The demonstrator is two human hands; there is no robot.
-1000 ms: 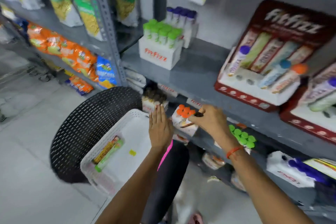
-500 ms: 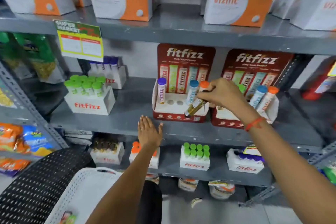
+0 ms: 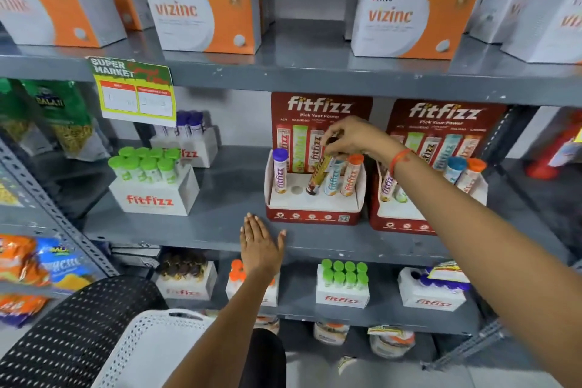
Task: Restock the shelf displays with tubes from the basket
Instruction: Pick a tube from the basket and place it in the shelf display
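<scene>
My right hand (image 3: 352,138) grips the top of a brown tube (image 3: 317,175), whose lower end sits in a hole of the left red fitfizz display (image 3: 311,217) on the middle shelf. In that display stand a purple-capped tube (image 3: 279,171), a blue tube (image 3: 333,176) and an orange-capped tube (image 3: 352,174); one hole (image 3: 296,189) between the purple and brown tubes is bare. My left hand (image 3: 259,246) is flat and open at the shelf's front edge, holding nothing. The white basket (image 3: 148,346) is at the bottom, its inside mostly out of view.
A second red fitfizz display (image 3: 406,220) stands to the right with several tubes. White fitfizz boxes of green-capped tubes (image 3: 151,181) and purple ones (image 3: 189,138) stand left. The lower shelf holds more tube boxes (image 3: 342,287). A black perforated stool (image 3: 72,334) is beside the basket.
The view rose from the basket and lower shelf to the middle shelf. My right hand carried the brown tube up and stood it in the left display's hole. My left hand stayed open.
</scene>
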